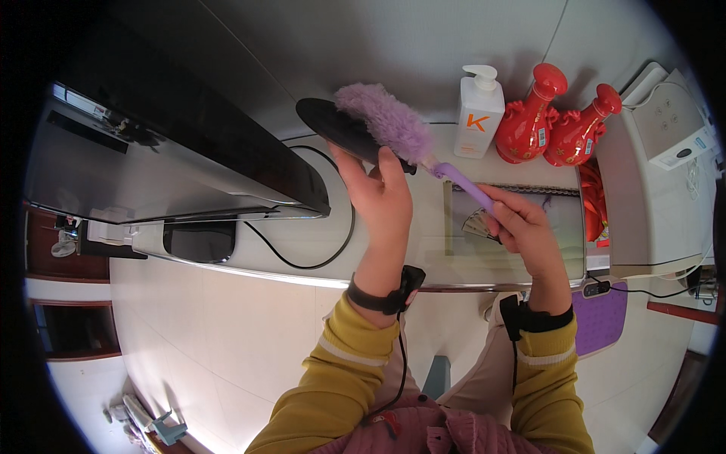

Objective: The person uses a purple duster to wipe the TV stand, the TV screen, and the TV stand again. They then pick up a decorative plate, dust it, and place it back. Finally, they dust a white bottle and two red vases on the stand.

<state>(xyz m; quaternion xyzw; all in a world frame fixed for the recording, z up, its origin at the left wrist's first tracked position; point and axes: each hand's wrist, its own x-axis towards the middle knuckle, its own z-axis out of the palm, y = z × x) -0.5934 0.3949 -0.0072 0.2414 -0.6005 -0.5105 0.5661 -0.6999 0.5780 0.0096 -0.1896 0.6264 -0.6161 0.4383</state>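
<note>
"Begin nearest us. Item one?"

"Pair of mustard-yellow sleeves [314, 386], each with one pale stripe visible. Black strap on either wrist."

"Left hand [378, 193]?"

"Closed on the near edge of a black disc [325, 125], thumb towards us. The disc is tilted, held above the desk [408, 253]; what it belongs to, I cannot tell."

"Right hand [522, 227]?"

"Gripping the far end of a handle: one fluffy duster [386, 121], lilac head, purple shaft. The head overlaps the disc's upper side and appears to rest against it."

"On the desk itself?"

"White top. One black cable [352, 227], looped, left of the left hand. One flat rectangular panel [544, 236] with a pale fan motif, partly behind the right hand."

"To the left?"

"One large black flat screen [227, 151], slim edge facing the hands."

"And at the back, by the wall?"

"One white pump bottle [479, 113], upright. Beside it, two glossy red bottles [522, 129], bulbous, narrow-necked, gold-marked, standing close together. Right of those, one white boxy appliance [665, 174], its kind unclear."
</note>
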